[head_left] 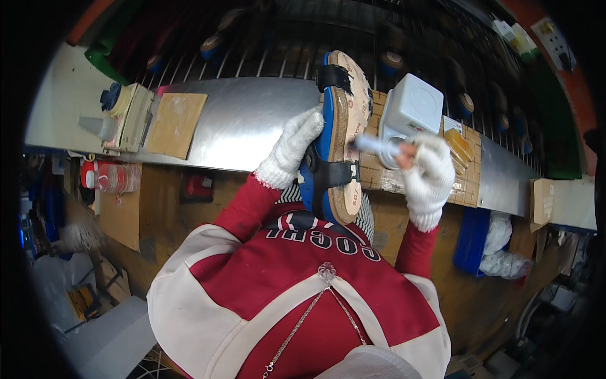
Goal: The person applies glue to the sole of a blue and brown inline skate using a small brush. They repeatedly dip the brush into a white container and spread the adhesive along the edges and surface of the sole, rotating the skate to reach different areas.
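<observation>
A metal counter (246,114) before a dark rack (241,65). Gloved fingers of my left hand (295,145) grip a sandal (355,114) over the counter's near edge; my right hand (429,174) pinches a blurred brush (374,145). Steady sandal, light even strokes should serve best.

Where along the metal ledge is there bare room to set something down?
The widest bare patch of metal ledge lies between the tan board and the left hand holding the sandal. A narrower one lies right of the cardboard. Crowded: the cardboard itself, with white container and yellow block, the right hand above.
</observation>
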A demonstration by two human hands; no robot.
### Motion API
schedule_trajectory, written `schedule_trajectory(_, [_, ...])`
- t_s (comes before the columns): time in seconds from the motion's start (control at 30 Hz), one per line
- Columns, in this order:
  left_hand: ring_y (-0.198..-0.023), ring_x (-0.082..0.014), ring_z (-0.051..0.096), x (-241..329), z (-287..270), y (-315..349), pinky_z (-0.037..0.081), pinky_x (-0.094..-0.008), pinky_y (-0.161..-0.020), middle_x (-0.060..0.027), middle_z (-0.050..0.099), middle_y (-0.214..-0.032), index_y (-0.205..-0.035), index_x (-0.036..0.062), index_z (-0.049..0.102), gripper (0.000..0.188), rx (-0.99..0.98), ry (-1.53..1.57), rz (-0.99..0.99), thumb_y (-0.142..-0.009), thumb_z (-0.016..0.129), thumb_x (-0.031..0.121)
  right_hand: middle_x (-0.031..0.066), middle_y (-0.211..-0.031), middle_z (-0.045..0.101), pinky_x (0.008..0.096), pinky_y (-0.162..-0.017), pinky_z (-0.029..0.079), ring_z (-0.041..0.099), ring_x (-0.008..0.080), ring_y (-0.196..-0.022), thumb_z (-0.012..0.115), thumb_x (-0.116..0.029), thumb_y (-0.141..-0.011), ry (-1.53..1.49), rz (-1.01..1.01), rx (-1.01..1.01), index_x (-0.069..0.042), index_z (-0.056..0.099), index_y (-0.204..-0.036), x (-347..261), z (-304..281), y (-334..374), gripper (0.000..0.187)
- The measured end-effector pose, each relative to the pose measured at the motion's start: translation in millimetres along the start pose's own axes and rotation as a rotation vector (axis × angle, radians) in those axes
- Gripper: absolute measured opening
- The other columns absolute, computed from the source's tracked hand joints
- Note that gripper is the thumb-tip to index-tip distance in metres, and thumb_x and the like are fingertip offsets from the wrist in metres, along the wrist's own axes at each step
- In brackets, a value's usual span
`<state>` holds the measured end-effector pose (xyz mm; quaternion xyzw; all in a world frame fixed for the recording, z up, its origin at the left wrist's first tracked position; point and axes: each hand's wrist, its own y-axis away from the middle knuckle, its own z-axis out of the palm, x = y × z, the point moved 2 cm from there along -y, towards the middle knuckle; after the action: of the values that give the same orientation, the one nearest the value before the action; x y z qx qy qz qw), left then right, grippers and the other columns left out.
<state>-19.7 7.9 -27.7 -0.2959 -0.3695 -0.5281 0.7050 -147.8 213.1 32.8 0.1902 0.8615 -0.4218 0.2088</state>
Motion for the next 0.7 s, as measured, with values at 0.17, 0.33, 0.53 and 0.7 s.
schedule_trajectory(0.17, [-0.119, -0.0178, 0.061, -11, 4, -1, 0.049, -0.0326, -0.103, -0.0110, 0.062, -0.132, -0.146, -0.0018, 0.045, 0.082, 0.019, 0.066, 0.044, -0.092, 0.067, 0.055, 0.0094, -0.093, 0.064, 0.0331, -0.077, 0.048, 0.060, 0.0217, -0.087, 0.080, -0.014, -0.083, 0.133, 0.139, -0.007, -0.001, 0.075, -0.094, 0, 0, -19, 0.017])
schedule_trajectory(0.33, [-0.117, -0.0212, 0.064, -12, -1, 5, 0.053, -0.0359, -0.102, -0.0142, 0.062, -0.131, -0.147, 0.0008, 0.043, 0.084, 0.011, 0.239, -0.058, -0.089, 0.069, 0.056, 0.0069, -0.091, 0.066, 0.0332, -0.072, 0.044, 0.059, 0.0200, -0.079, 0.081, -0.020, -0.080, -0.013, 0.011, -0.158, -0.006, 0.077, -0.088, -9, -11, -19, 0.017])
schedule_trajectory(0.53, [-0.114, -0.0204, 0.065, -17, 4, 7, 0.055, -0.0364, -0.100, -0.0126, 0.063, -0.130, -0.146, 0.0024, 0.044, 0.084, -0.010, 0.338, -0.037, -0.088, 0.071, 0.057, 0.0116, -0.093, 0.063, 0.0290, -0.063, 0.049, 0.061, 0.0154, -0.075, 0.077, -0.014, -0.085, -0.271, 0.380, 0.057, 0.002, 0.074, -0.092, -2, 2, 1, 0.017])
schedule_trajectory(0.7, [-0.116, -0.0186, 0.063, -13, 1, 5, 0.051, -0.0328, -0.101, -0.0128, 0.063, -0.130, -0.145, -0.0010, 0.046, 0.075, 0.094, 0.181, 0.045, -0.093, 0.069, 0.048, 0.0078, -0.088, 0.061, 0.0300, -0.064, 0.046, 0.058, 0.0150, -0.074, 0.078, -0.016, -0.084, -0.509, 0.585, -0.170, 0.003, 0.074, -0.091, -9, 1, 32, 0.021])
